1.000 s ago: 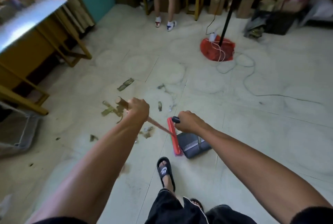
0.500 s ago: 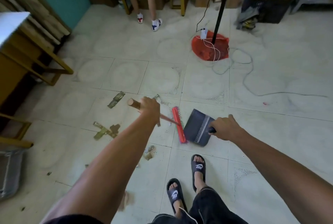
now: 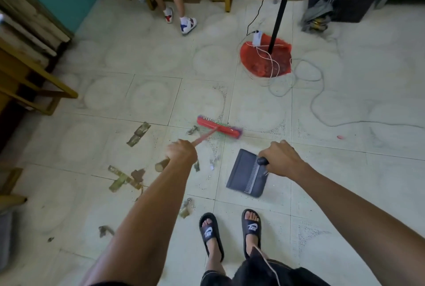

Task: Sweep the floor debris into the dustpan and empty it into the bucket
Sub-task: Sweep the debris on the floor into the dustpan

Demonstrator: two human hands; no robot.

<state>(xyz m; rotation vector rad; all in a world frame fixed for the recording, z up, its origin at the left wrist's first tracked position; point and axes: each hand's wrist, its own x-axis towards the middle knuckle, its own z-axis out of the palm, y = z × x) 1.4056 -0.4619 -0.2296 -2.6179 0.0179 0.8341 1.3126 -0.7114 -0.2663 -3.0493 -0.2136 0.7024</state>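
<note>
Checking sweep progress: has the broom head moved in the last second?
Yes. The broom head swung away from the dustpan, out toward the red bag.

broom head (image 3: 219, 127) ahead of dustpan (image 3: 246, 173), debris (image 3: 124, 179) to the left, feet (image 3: 230, 235) behind dustpan.

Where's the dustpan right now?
In the head view, the dustpan sits low at centre-right, its handle gripped by the right hand, just ahead of the sandalled feet and nearer than the red broom head.
</note>
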